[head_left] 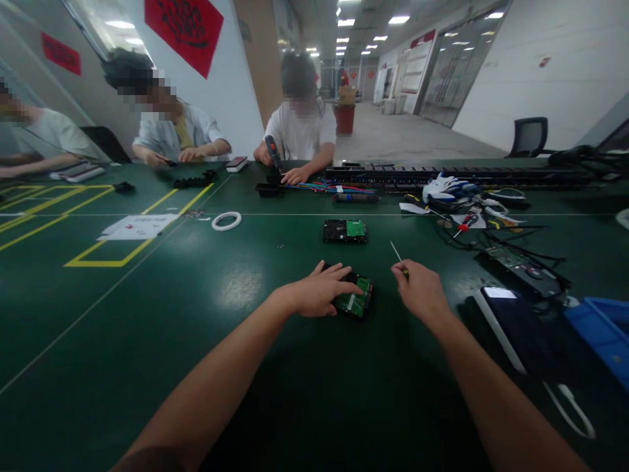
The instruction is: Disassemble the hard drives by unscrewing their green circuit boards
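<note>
My left hand (322,290) lies over a hard drive (356,299) with its green circuit board facing up on the green table (196,314); the fingers are curled on the drive's edge, holding it down. My right hand (421,288) is closed round a thin screwdriver (396,253), whose metal shaft points up and away to the left. It hovers just right of the drive. A second hard drive (344,231) lies a little farther away, untouched.
Cables, gloves (449,187) and a red-handled tool (466,223) clutter the right side, with a dark tablet (515,321) and blue bin (602,331) near my right arm. A white tape ring (227,221) and paper (139,226) lie left. Three people sit across the table.
</note>
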`<control>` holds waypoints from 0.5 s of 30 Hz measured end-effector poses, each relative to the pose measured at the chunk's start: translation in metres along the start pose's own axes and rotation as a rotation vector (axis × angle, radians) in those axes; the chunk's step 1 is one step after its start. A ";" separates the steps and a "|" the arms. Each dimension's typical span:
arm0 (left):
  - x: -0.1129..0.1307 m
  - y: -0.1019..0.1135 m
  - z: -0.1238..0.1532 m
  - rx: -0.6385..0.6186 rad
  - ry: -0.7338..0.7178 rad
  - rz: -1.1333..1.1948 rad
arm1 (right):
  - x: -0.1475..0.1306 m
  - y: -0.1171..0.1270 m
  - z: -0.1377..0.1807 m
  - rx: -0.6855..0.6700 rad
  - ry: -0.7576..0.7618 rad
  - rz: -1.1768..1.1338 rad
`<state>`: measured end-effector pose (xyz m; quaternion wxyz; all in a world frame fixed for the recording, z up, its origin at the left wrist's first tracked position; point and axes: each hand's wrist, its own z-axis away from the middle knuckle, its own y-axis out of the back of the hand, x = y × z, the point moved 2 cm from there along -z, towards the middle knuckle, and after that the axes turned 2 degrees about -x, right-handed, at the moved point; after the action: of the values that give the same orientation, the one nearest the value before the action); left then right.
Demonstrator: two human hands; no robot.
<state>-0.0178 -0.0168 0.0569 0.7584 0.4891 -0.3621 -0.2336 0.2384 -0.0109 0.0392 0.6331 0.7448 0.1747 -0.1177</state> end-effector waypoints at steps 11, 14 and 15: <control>-0.003 -0.001 0.000 0.000 -0.009 0.016 | 0.083 0.101 0.025 -0.279 -0.697 0.391; -0.001 -0.001 0.000 -0.001 -0.003 0.015 | 0.082 0.104 0.026 -0.224 -0.715 0.406; -0.001 0.000 0.000 0.000 -0.003 0.013 | 0.074 0.103 0.026 -0.173 -0.719 0.434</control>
<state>-0.0183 -0.0160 0.0560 0.7594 0.4865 -0.3662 -0.2293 0.3492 -0.0425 0.0982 0.7238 0.6202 -0.2090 -0.2188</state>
